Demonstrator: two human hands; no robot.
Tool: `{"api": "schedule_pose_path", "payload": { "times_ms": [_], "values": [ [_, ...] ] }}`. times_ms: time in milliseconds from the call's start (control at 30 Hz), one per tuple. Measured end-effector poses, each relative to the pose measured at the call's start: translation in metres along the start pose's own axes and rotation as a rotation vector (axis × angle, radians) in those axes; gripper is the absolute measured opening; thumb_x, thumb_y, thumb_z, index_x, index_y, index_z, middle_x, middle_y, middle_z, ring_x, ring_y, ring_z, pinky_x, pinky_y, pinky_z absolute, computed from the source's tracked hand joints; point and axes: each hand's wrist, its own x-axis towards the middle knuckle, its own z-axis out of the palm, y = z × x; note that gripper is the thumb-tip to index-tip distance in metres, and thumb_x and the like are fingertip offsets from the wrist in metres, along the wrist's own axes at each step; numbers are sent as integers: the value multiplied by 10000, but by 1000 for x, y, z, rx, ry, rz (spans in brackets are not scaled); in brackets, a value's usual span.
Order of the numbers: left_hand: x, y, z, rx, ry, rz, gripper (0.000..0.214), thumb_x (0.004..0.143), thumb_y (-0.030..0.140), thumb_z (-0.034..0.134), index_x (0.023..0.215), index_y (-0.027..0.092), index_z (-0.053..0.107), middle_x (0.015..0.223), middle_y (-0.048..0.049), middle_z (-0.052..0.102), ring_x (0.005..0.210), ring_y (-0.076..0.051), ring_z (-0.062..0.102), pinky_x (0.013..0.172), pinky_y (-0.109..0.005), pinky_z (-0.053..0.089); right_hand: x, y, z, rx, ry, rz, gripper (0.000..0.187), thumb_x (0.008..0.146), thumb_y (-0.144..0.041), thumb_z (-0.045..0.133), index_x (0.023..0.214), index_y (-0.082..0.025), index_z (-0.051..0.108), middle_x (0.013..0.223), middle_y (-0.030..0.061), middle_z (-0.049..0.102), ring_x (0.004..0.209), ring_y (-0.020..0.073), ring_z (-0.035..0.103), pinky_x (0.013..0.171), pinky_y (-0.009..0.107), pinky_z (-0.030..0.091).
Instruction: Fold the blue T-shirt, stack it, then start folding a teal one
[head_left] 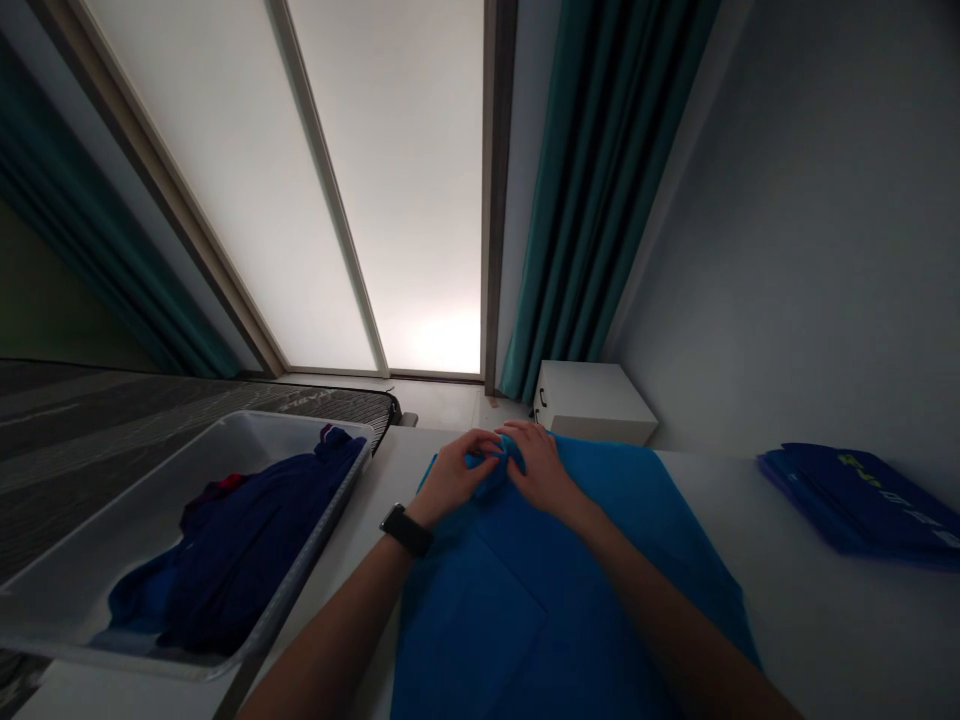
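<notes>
A bright blue garment (540, 600) lies spread flat on the white table (825, 620) in front of me. My left hand (455, 472), with a dark watch on its wrist, and my right hand (537, 462) meet at the garment's far edge. Both have their fingers curled around a bunched bit of the blue cloth, near what looks like the collar. My forearms stretch over the garment from the near edge.
A grey plastic bin (67, 580) at the left holds dark blue and red clothes (240, 545). Folded dark blue garments (862, 495) lie stacked at the right. A small white cabinet (592, 400), teal curtains (600, 190) and a bright window (360, 180) stand beyond the table.
</notes>
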Motion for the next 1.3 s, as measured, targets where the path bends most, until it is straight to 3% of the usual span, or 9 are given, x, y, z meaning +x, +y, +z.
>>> {"api": "schedule_pose_path", "payload": {
  "times_ms": [133,267,467,700,867,1067,1200,1300],
  "values": [
    [-5,5,8,22,-14,39,214,831,177,611,1042,211,628,967,-16,719,912,-167,663,886,-314,496,0,7,-5,99,-141,-2,268,818,-162,520,1057,-232,620,1328,90,566,1324,285,400,1038,515,302],
    [-6,7,9,183,8,88,262,830,186,608,1091,213,623,970,-23,670,883,-169,615,820,-300,491,1,11,-4,141,-110,9,143,824,-146,535,926,-216,606,1196,92,641,1285,277,468,1023,517,301],
    [-4,9,8,326,-20,90,110,882,277,590,914,195,656,883,-35,626,858,-189,587,785,-305,476,1,8,-2,91,-46,-18,160,818,-106,546,924,-219,585,1081,68,666,1182,256,541,1000,466,313],
    [-5,18,1,420,-77,195,105,918,245,556,913,202,651,875,-34,629,846,-186,576,790,-311,462,0,5,-8,-32,-65,-46,203,840,-83,534,967,-224,606,1011,55,651,1046,231,556,984,423,311],
    [-5,27,-9,435,0,271,108,923,251,545,908,193,635,832,-32,620,814,-184,575,770,-308,459,-3,23,-7,-113,-111,-23,188,874,-92,521,998,-201,613,1012,65,639,1021,220,553,962,407,323],
    [0,34,-28,513,112,256,154,926,298,511,882,206,627,806,-34,622,813,-199,564,780,-335,443,-6,51,-14,-224,-76,58,120,899,-146,528,976,-194,606,1038,77,651,1061,243,556,976,444,325],
    [3,23,-33,570,117,243,134,917,286,524,865,209,621,808,-25,624,808,-199,562,786,-339,425,-9,67,-28,-233,-93,65,134,891,-133,510,970,-191,601,1112,94,646,1141,258,544,978,462,355],
    [4,13,-33,630,121,232,107,896,256,550,842,207,629,832,-32,617,825,-207,547,806,-353,423,-17,65,-42,-201,-29,7,140,889,-137,489,953,-198,597,1242,109,607,1258,269,479,1005,480,362]
  ]
}}
